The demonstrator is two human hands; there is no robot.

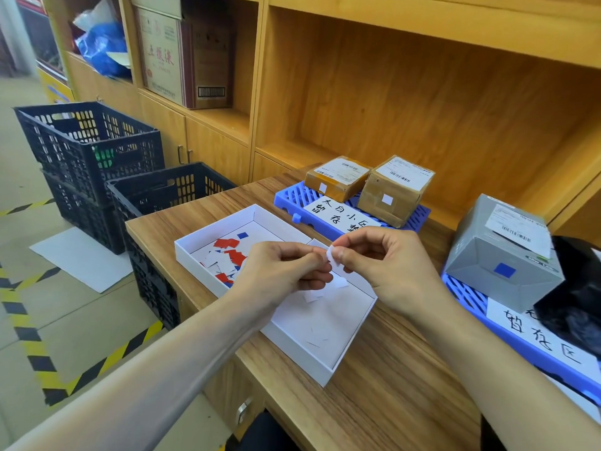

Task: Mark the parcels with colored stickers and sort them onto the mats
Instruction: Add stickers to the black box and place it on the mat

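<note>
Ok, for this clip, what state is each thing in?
White sticker: pinched between both hands.
Left hand: grip on sticker.
Right hand: grip on sticker.
White tray: open, holds loose stickers.
Brown parcels: white-stickered, on far mat.
Grey parcel: blue-stickered, on right mat.

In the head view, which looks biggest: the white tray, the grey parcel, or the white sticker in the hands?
1. White tray
2. Grey parcel, though it sits farther off
3. White sticker, by far the smallest

Wooden desk (374, 385) before wooden shelving (406, 92); hazard-taped floor (29, 336), black crates (94, 151).
</note>
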